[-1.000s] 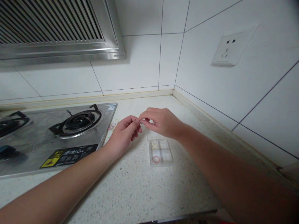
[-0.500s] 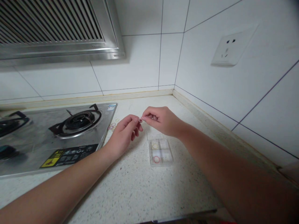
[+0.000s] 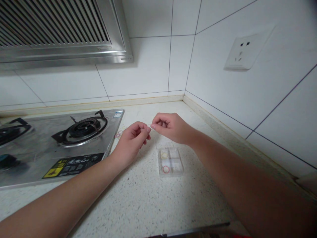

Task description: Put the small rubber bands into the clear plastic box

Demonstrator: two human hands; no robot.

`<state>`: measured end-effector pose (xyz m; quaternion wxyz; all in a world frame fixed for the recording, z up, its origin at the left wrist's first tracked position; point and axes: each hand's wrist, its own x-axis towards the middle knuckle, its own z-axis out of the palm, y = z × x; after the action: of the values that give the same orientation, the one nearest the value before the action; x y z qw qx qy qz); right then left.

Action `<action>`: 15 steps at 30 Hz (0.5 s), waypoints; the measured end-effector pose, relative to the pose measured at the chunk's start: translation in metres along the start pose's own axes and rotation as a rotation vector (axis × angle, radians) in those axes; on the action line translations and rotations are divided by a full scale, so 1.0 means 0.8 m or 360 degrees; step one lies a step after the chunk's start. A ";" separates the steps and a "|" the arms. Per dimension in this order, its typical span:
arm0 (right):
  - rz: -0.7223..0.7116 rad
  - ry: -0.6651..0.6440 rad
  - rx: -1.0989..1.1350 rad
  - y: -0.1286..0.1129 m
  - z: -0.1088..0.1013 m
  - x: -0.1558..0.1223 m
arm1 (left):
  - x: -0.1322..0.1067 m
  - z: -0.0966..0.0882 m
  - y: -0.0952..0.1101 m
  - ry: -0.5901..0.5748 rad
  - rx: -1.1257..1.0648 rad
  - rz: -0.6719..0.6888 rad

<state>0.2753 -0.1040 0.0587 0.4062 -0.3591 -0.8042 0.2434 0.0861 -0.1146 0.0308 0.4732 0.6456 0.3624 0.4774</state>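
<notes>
A thin pale rubber band (image 3: 149,125) is stretched between my fingertips above the counter. My left hand (image 3: 134,140) pinches its left side with thumb and forefinger. From the other side, my right hand (image 3: 172,127) pinches the band too. Below the hands lies a clear plastic box (image 3: 182,168) divided into compartments, its lid (image 3: 163,143) open toward the wall. A yellow band (image 3: 164,155) rests in the far left compartment and a red band (image 3: 166,169) in the near left one. Several loose coloured bands (image 3: 119,133) lie beside the stove, partly behind my left hand.
A steel gas stove (image 3: 37,162) with black burners (image 3: 85,128) fills the left of the speckled counter (image 3: 138,201). Overhead at left is a range hood (image 3: 116,58). White tiled walls meet at the back corner, with a socket (image 3: 240,51) on the right.
My left thumb has shifted over the forefinger, and the left fingers have curled in slightly. The band now looks drawn out between the hands. My right hand has barely moved.
</notes>
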 end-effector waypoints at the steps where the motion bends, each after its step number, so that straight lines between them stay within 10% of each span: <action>1: 0.0022 -0.0003 0.0033 0.001 0.001 0.000 | 0.000 0.000 0.000 0.0005 0.0000 -0.0003; 15: 0.0176 -0.0005 0.0254 0.001 0.002 0.003 | 0.000 -0.002 -0.002 -0.0016 -0.0004 0.0019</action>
<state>0.2733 -0.1015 0.0583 0.4182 -0.3691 -0.7618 0.3294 0.0846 -0.1138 0.0294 0.4730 0.6495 0.3555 0.4775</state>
